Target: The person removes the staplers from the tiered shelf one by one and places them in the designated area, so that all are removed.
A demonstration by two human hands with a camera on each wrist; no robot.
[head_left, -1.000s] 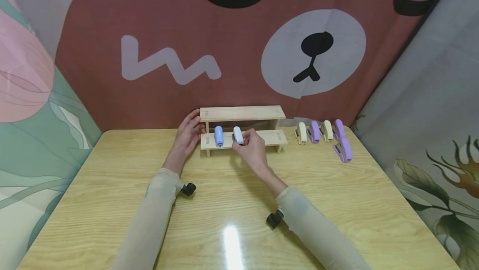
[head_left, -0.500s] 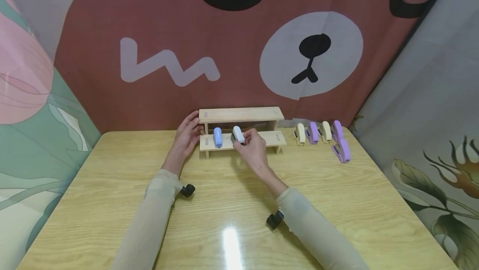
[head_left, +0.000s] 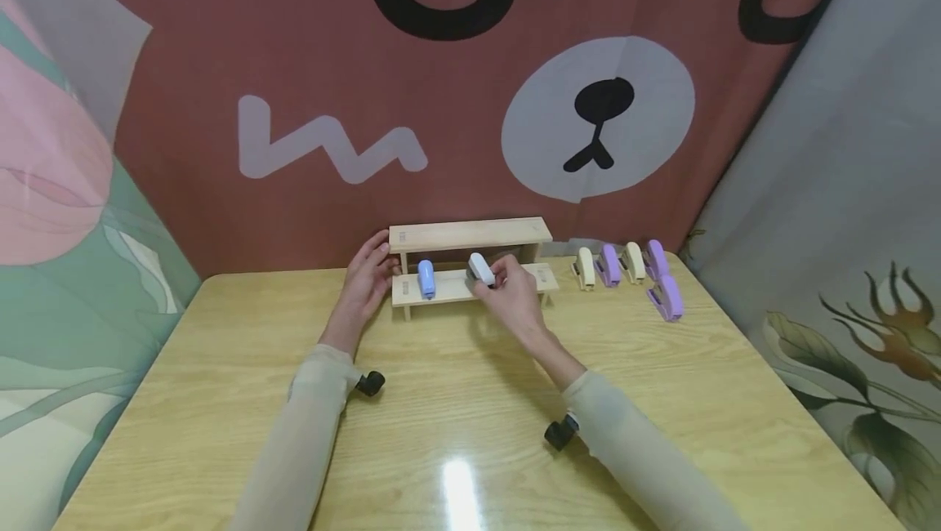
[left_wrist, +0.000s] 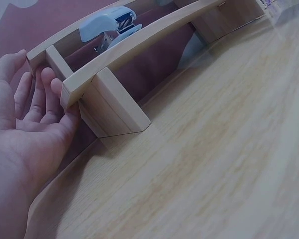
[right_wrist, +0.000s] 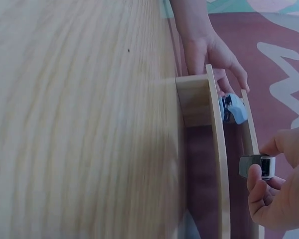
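My right hand [head_left: 515, 296] pinches a small white stapler [head_left: 481, 268], tilted, just above the lower plank of a two-tier wooden shelf [head_left: 470, 234]. In the right wrist view, the thumb and fingers sit around the stapler [right_wrist: 258, 166], one end facing the camera. A light blue stapler [head_left: 426, 278] stands toward the left of the lower plank. At the shelf's left end, my left hand [head_left: 365, 282] rests against the wood, fingers loosely bent. The left wrist view has its fingertips touching the plank ends [left_wrist: 69, 92], beside the blue stapler [left_wrist: 109, 29].
Right of the shelf, a row of cream staplers [head_left: 584, 269] and purple staplers [head_left: 608, 265] stands on the wooden table [head_left: 412, 417]. One more purple stapler [head_left: 666, 298] is nearer the front. A printed curtain [head_left: 323, 212] hangs directly behind the shelf.
My right hand has shifted slightly right with the white stapler, which has lifted and tilted more. The left hand stays at the shelf's end. The head view has tipped up a little.
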